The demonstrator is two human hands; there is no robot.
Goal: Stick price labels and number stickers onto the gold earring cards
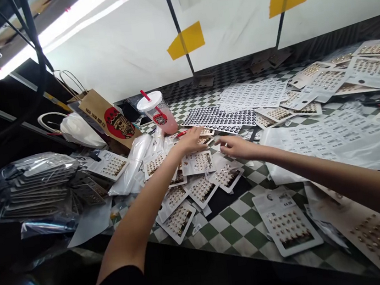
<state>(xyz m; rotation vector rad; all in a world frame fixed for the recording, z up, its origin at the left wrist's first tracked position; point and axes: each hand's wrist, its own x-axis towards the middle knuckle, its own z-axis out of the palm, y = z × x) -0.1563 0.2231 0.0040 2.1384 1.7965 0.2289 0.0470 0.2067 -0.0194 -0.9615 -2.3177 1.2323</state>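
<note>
My left hand (192, 141) reaches over a pile of earring cards, palm down with its fingers stretched out. It rests on or just above the cards at the far end of the pile; contact is hard to make out. Just right of it, my right hand (234, 147) hovers with loosely bent fingers, apart from each other and with nothing visible between them. Below both hands lie overlapping white earring cards (197, 163) with rows of small gold studs. One more earring card (227, 175) sits at the pile's right side. Part of the far cards is hidden under my left hand.
A drink cup (164, 120) with a red straw stands behind my left hand, beside a brown paper bag (104, 118). Sticker sheets (218, 117) and price label sheets (328, 137) lie behind and right. Plastic-wrapped card stacks (33, 189) are at left. More earring cards (287, 223) lie in front.
</note>
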